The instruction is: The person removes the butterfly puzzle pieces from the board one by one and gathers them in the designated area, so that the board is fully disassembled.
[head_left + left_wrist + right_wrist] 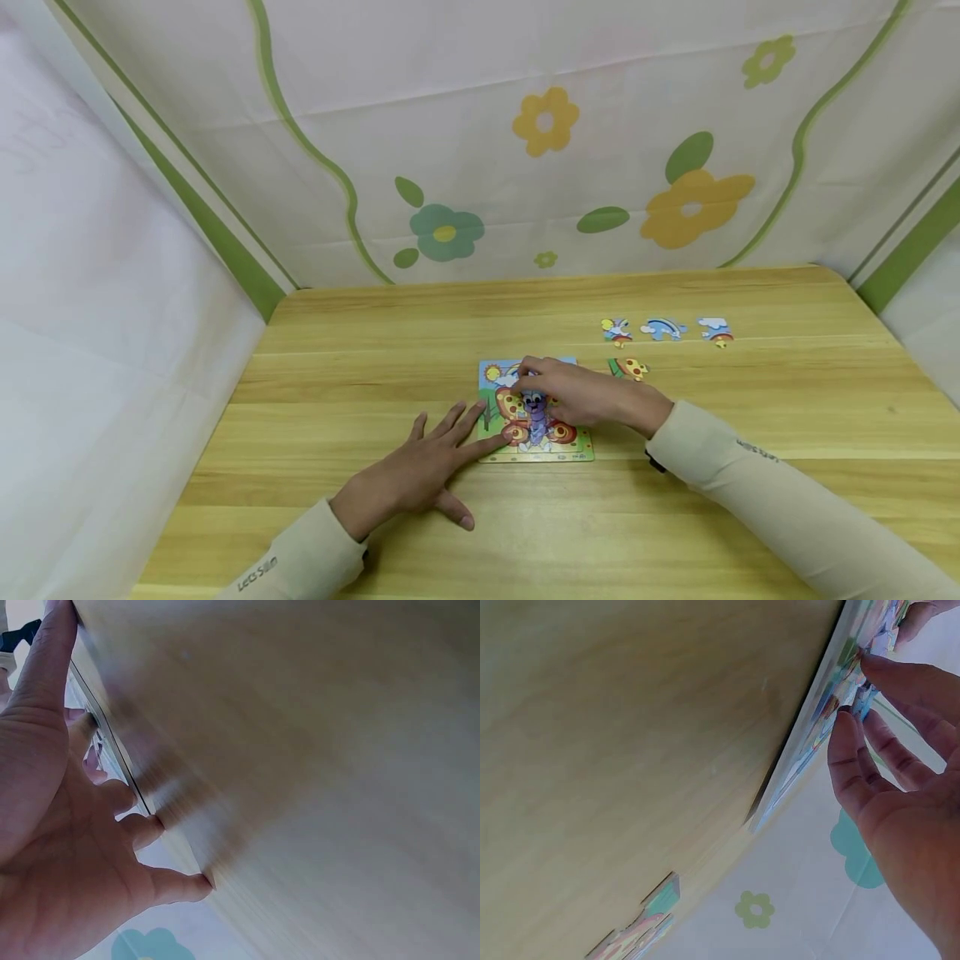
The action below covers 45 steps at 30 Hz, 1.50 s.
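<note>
A jigsaw puzzle board (492,456) with a butterfly picture lies on the wooden table. Spread flat, my left hand (420,477) reaches in from the lower left, its fingertips touching the board's left side and lower butterfly wing. My right hand (581,393) is over the board's upper part. Between its thumb and fingers it pinches a small bluish puzzle piece (865,701), seen edge-on and tilted in the right wrist view. The fingers partly hide the piece and the board's upper right from the head view.
Three loose puzzle pieces lie in a row behind the board to the right: one with a sun (617,331), one with a rainbow (663,328), one with a cloud (715,330). A yellow-and-green piece (628,368) lies near my right wrist. A flowered curtain (480,167) hangs behind the table.
</note>
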Available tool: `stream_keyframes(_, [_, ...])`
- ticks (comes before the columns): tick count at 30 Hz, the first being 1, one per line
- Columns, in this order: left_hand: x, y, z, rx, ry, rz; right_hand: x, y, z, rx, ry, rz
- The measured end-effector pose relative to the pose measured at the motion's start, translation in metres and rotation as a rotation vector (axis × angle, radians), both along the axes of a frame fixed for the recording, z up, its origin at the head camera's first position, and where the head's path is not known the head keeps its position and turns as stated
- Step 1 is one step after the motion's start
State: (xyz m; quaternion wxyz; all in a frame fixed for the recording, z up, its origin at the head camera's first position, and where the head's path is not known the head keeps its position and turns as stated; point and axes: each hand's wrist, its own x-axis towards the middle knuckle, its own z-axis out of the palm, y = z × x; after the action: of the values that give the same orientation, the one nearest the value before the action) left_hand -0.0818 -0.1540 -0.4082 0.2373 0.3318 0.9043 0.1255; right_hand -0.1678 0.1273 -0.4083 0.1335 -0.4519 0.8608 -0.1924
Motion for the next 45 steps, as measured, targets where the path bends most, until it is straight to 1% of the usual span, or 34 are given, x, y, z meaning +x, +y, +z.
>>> stream_keyframes(7, [0.0005,-0.0001,0.0006,0.005,-0.003,0.001,-0.0009,-0.0009,-0.0009,0.004,-0.015,-0.018])
stream_keyframes(17, [0.0004,-0.0004,0.0005,0.006,-0.008,0.001,-0.0026,-0.0009,-0.0006,0.005,-0.059,-0.036])
stream_keyframes(31, [0.0003,-0.0007,0.0007,0.008,-0.011,0.002,-0.004,-0.0025,-0.0022,-0.017,-0.055,-0.046])
stream_keyframes(41, [0.0002,-0.0001,0.0014,0.009,-0.009,0.003,-0.0046,-0.0037,-0.0027,-0.024,-0.036,-0.046])
stream_keyframes(45, [0.0005,-0.0001,0.0018,0.007,-0.008,0.002,-0.0044,-0.0021,-0.0001,-0.042,-0.041,-0.051])
